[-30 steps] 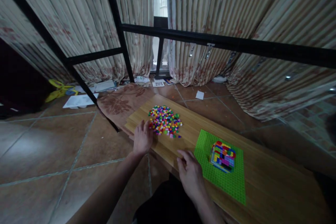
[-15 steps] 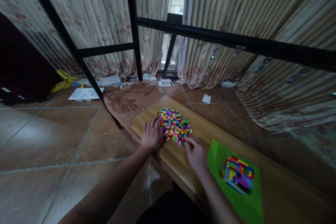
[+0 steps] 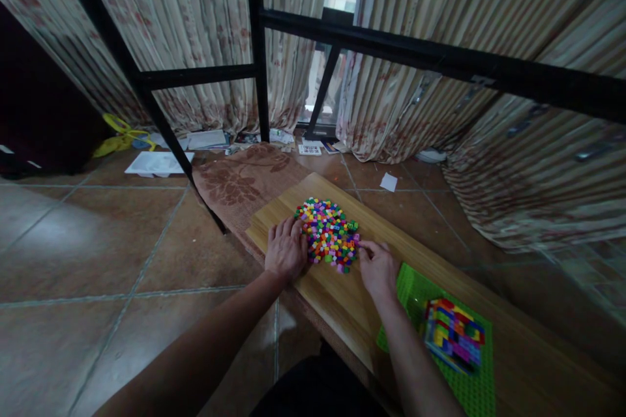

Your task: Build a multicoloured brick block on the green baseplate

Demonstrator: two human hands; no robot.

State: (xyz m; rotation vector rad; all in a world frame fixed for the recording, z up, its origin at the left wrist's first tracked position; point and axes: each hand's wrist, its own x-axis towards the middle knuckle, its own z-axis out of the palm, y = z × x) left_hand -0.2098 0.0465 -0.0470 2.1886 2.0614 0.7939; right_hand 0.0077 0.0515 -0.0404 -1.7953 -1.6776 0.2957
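Note:
A heap of small, many-coloured toy bricks lies on the wooden board. My left hand rests flat at the heap's left edge, fingers stretched out and touching the bricks there. At the heap's right edge my right hand has thumb and forefinger pinched together on what looks like a small purple brick. Right of that hand is a green studded baseplate, partly covered by my right forearm. On it stands a block built of many-coloured bricks, slightly blurred.
The board lies on a brown patterned cloth. A black metal frame crosses in front of the curtains. Papers, a white tray-like sheet and a yellow bag lie on the tiled floor.
My right hand has moved up along the heap's right edge, away from its lower corner, still pinched. My left hand stays at the left edge. The view has shifted slightly.

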